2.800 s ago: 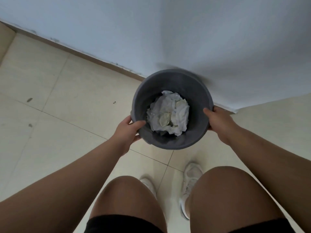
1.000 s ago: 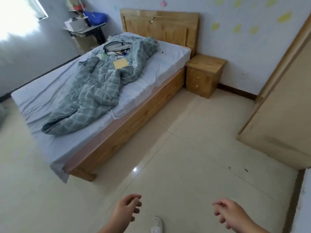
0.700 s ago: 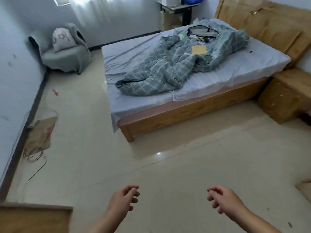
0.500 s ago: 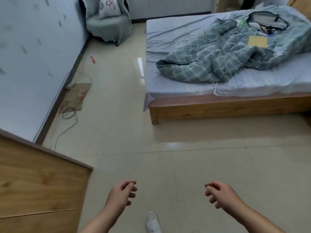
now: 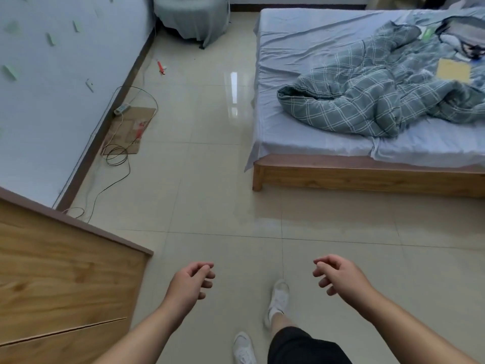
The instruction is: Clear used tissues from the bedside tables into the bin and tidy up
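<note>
Below the foot of the bed (image 5: 367, 177), over bare floor tiles (image 5: 210, 179), both hands hang free. The left hand (image 5: 190, 283) is loosely curled with the fingers apart and grips nothing. The right hand (image 5: 338, 274) is in the same state: relaxed, part-open, empty.

Task items: no tissue, bin or bedside surface is visible in this view. Their positions cannot be confirmed from here.

Visible condition relative to the bed:
- On the bed, a checked quilt (image 5: 380, 101) lies rumpled, with a yellow pad (image 5: 453, 70) and a dark bag (image 5: 462, 38) resting on or beside it.
- Left of the bed, against the wall, a flat piece of cardboard (image 5: 128, 130) lies with a loose cable (image 5: 118, 156) coiled over its near edge.
- Further along that wall, a small red item (image 5: 160, 67) lies on the tiles near a covered chair (image 5: 191, 17).
- Nearest the left hand, a wooden panel (image 5: 65, 279) fills the lower left corner.

Assessment: with both hands empty and no tissue in sight, the tissue-clearing portion appears to be either complete or between trips; this cannot be verified. The tidying portion probably remains: the quilt is unmade and loose items sit on the floor.
</note>
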